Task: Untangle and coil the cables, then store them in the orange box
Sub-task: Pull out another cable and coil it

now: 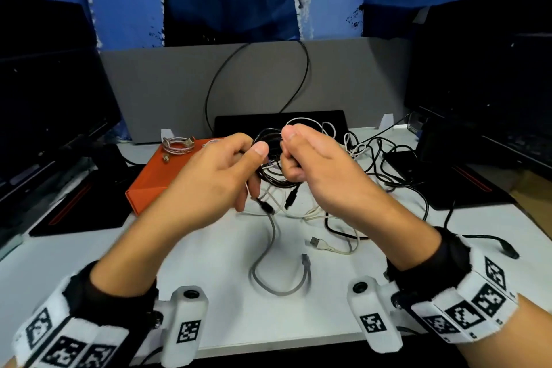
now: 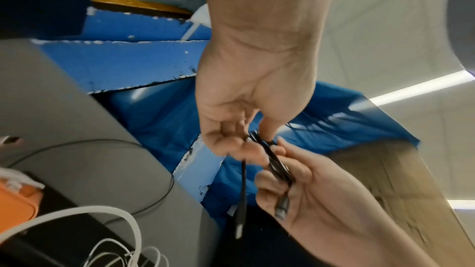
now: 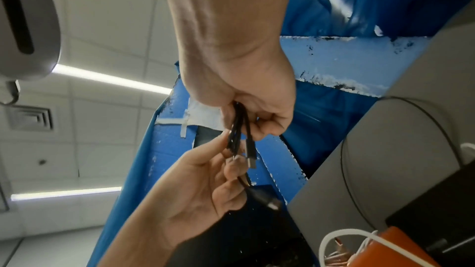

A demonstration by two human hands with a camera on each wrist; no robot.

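Holding a coiled black cable [image 1: 270, 158] above the white table [image 1: 209, 263], the left hand [image 1: 215, 176] and right hand [image 1: 313, 164] both pinch its loops. Left of that coil sits the orange box [image 1: 155, 179], a braided cable [image 1: 177, 145] bundled on it. Right of the coil, loose white and black cables [image 1: 358, 155] sprawl tangled.
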